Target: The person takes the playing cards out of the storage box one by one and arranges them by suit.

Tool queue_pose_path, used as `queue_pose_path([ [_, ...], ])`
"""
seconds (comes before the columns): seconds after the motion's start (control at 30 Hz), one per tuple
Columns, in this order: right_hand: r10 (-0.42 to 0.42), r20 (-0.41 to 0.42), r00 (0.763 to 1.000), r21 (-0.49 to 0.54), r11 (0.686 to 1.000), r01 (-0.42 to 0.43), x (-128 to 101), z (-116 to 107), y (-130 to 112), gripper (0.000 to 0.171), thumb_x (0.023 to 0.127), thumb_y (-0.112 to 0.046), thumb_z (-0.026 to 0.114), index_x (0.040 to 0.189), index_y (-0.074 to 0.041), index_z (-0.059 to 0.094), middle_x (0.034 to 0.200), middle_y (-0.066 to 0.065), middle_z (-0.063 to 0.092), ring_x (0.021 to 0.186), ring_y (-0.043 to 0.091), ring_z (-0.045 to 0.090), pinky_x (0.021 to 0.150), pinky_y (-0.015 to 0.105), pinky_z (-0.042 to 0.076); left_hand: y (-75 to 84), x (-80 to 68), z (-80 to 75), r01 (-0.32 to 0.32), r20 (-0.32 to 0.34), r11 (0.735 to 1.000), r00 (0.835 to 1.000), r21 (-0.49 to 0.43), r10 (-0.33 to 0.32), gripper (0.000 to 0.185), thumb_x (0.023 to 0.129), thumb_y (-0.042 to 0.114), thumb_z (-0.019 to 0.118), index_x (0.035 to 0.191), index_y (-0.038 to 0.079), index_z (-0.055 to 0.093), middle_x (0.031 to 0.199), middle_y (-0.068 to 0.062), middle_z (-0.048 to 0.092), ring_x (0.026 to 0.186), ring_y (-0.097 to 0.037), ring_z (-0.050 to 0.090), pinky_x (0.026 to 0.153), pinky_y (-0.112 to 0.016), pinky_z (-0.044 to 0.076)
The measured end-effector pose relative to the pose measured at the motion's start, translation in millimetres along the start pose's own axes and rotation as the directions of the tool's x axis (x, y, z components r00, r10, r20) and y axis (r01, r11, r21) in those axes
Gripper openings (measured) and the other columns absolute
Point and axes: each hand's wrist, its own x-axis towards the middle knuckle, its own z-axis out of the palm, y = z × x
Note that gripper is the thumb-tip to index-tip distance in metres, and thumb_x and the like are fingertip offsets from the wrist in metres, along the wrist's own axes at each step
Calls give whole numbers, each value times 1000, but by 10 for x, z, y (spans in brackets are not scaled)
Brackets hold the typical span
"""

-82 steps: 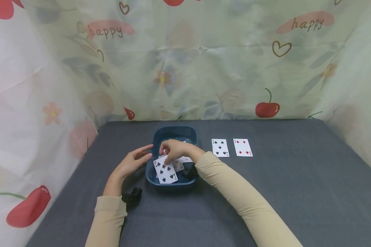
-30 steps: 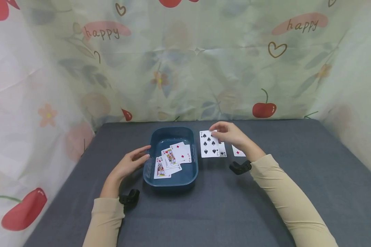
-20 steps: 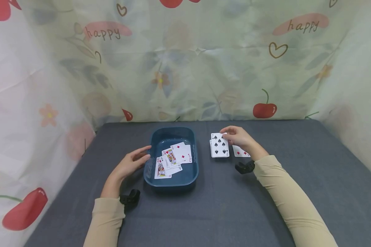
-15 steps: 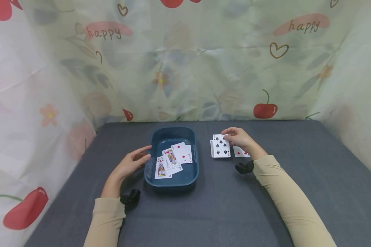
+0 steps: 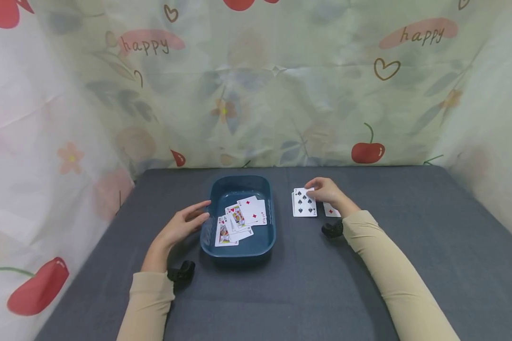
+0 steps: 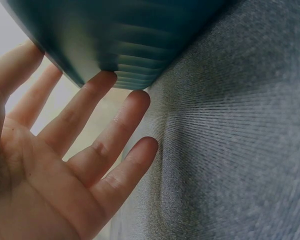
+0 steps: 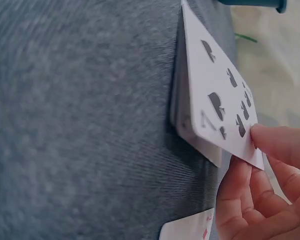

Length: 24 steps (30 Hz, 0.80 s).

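White seven of spades [image 5: 305, 202] pinched in right hand [image 5: 324, 190] grip.

Table [image 5: 409, 237] dark grey, fine woven texture. Tray [image 5: 239, 187] dark teal-blue, ribbed outside wall in the left wrist view. Top card [image 5: 305, 202] white with black spades, a seven. Card beside it [image 5: 329, 211] white with red diamonds. Cards in tray [image 5: 241, 220] white, red diamond pips, one face card red, yellow and black. Sleeves [image 5: 392, 274] beige. Wrist straps [image 5: 333, 229] black. Backdrop [image 5: 256, 80] pale green and white, with red cherries, pink blobs lettered "happy", brown outline hearts, faded flowers and leaves.
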Motion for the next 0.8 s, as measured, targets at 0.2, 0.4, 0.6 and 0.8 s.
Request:
queue_pose_path([
  [0.2,-14,-49,999,-107,994,8,14,57,11,26,85,-10,63,108,2,60,102,18,56,91,26,51,71,29,44,-4,11,-1,7,-1,1000,1000,-4,-7,54,93,39,55,142,28,37,149,-12,36,133,-32,42,108,-50,37],
  [0.4,-28,-56,998,-149,989,19,31,82,10,27,85,-10,63,109,3,60,111,23,56,98,31,53,77,36,47,-4,10,1,5,-1,1000,1000,-6,-5,54,92,39,55,142,28,37,150,-11,35,133,-32,41,108,-50,37],
  [0.6,-20,-60,998,-170,985,9,48,91,31,26,85,-10,63,108,3,59,113,24,58,101,33,55,78,35,49,-3,8,3,11,-3,1000,1000,-8,-11,54,92,39,55,142,28,38,150,-11,36,133,-31,41,108,-49,37],
  [0.8,-31,-73,997,-162,987,19,24,87,-14,28,86,-10,61,110,3,58,117,25,59,110,35,55,88,42,49,9,-2,2,18,-4,1000,1000,-8,-18,54,92,39,55,142,28,38,149,-11,36,133,-32,41,108,-49,36],
])
